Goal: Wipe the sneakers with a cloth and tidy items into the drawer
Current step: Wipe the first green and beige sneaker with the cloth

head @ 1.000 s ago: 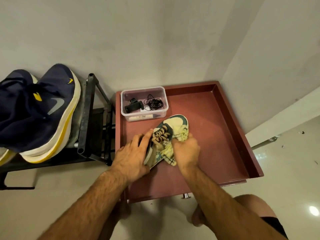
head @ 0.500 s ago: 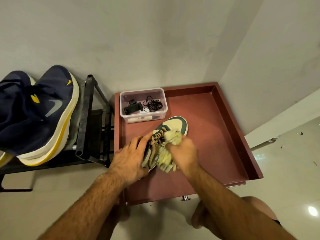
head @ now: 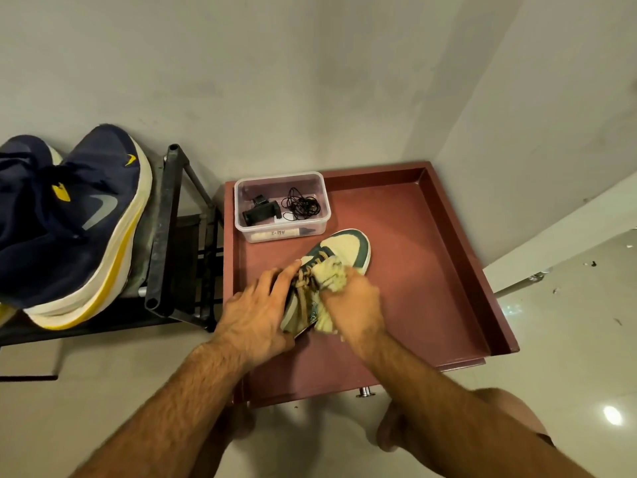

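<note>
Small cream-and-green lace-up sneaker (head: 344, 248) lying on the reddish-brown tray-like top (head: 431, 270), toe toward the wall. Steadied at the heel and laces by the left hand (head: 256, 313), fingers curled round its side. Rubbed along the lace side by a crumpled pale-yellow cloth (head: 331, 276), bunched in the gripping right hand (head: 356, 305). Just behind the toe, a clear plastic box (head: 281, 205) with a black clip and coiled cord. To the left, navy-and-yellow running shoes (head: 79, 219) on a black metal rack (head: 165, 236). Cloth drawn back from the toe toward the laces within the past second.
</note>
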